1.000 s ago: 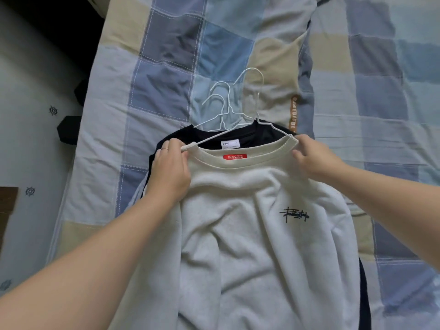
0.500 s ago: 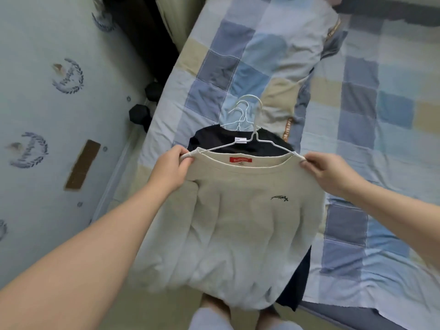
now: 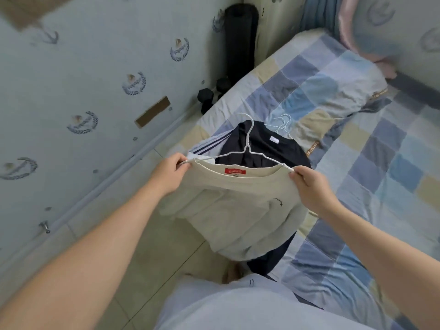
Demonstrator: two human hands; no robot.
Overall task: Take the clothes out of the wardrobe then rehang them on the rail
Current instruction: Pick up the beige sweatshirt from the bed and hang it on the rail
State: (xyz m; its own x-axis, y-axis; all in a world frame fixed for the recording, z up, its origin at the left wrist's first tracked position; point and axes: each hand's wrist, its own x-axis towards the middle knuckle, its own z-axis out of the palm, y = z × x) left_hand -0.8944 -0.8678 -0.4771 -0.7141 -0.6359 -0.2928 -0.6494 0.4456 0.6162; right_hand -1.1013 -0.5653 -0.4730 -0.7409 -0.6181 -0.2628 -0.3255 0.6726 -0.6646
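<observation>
In the head view, the left hand (image 3: 171, 173) pinches one shoulder of a cream cotton sweatshirt (image 3: 238, 210) along with the end of its white wire hanger (image 3: 248, 141). The right hand (image 3: 312, 190) pinches the other shoulder. Each grip is closed on the garment, probably so it sits square on the hanger for carrying to the rail, which is out of sight. The sweatshirt hangs over the bed's edge, above a dark navy top (image 3: 259, 148) lying on the blue-and-beige patchwork quilt (image 3: 371, 148) near spare wire hangers (image 3: 283, 122). Pale floor tiles (image 3: 152, 234) meet wreath-patterned wallpaper (image 3: 95, 75). Black dumbbells (image 3: 206, 97) and a black rolled mat (image 3: 240, 44) sit in the corner.
</observation>
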